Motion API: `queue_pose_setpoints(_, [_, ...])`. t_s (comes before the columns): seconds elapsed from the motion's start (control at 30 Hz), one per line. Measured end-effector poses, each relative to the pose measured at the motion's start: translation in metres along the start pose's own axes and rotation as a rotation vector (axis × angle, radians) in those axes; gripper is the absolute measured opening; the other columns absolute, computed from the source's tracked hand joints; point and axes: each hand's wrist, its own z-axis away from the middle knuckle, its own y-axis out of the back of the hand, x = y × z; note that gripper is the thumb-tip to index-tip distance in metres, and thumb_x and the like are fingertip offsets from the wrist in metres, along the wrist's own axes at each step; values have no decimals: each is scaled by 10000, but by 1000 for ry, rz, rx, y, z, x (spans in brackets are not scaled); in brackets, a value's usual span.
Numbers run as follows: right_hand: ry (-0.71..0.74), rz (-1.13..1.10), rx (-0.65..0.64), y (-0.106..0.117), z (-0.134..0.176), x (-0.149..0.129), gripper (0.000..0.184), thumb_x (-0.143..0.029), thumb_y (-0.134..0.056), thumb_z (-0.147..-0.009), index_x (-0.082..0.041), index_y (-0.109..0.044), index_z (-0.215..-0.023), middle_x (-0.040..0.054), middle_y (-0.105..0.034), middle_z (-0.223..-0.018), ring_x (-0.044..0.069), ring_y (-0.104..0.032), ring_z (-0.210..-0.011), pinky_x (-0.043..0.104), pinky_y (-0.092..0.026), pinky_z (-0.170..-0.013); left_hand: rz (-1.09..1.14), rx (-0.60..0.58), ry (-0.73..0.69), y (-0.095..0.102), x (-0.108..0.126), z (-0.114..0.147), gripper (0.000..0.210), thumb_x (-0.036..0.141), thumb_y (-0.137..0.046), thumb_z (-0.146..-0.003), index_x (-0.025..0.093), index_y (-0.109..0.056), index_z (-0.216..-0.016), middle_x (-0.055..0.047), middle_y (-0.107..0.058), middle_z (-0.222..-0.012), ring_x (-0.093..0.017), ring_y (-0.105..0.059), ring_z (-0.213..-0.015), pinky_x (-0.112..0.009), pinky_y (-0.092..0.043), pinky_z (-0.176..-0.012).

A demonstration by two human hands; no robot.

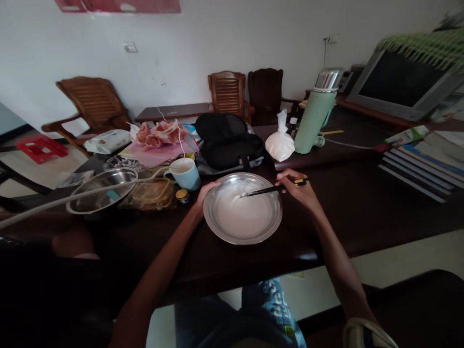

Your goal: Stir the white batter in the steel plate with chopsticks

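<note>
Free at right, crowded left

Right of the right hand [297, 187], the dark brown table [348, 193] lies bare until the stack of flat books [416, 170]. Behind the round silver metal bowl [242, 241], the black fabric bag [228, 145] and the tall pale-green cylindrical flask [313, 123] block passage. The light-blue ceramic mug [189, 178] and small yellow-lidded jar [182, 195] crowd the left hand [206, 194].

I can read no word or number from here; the pale lettering [274, 299] on the trouser leg [261, 314] is too blurred for me.
</note>
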Motion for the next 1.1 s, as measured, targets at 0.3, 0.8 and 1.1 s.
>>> queue_pose_setpoints(0.3, [34,-17,-163,-5,4,-2,308,-488,-641,-799,-196,-629,-703,8,-654,-618,166,-615,-601,265,-489,-561,2,55,-1,9,-3,-4,99,190,-618,-700,146,-705,-719,11,-625,-495,-160,-560,-484,-263,-461,-548])
queue_pose_setpoints(0.8, [83,13,-132,-5,0,3,310,-460,-605,-840,-195,-638,-683,23,-649,-684,173,-604,-665,278,-493,-596,-27,91,25,0,2,5,187,185,-561,-751,181,-651,-587,-14,-575,-461,-158,-484,-460,-279,-418,-524])
queue_pose_setpoints(1.1, [0,-85,-318,7,1,1,294,-452,-630,-824,-189,-647,-693,12,-644,-658,144,-564,-573,268,-455,-531,-12,42,17,0,1,5,137,210,-610,-725,161,-730,-771,-13,-641,-524,-184,-569,-515,-293,-449,-592])
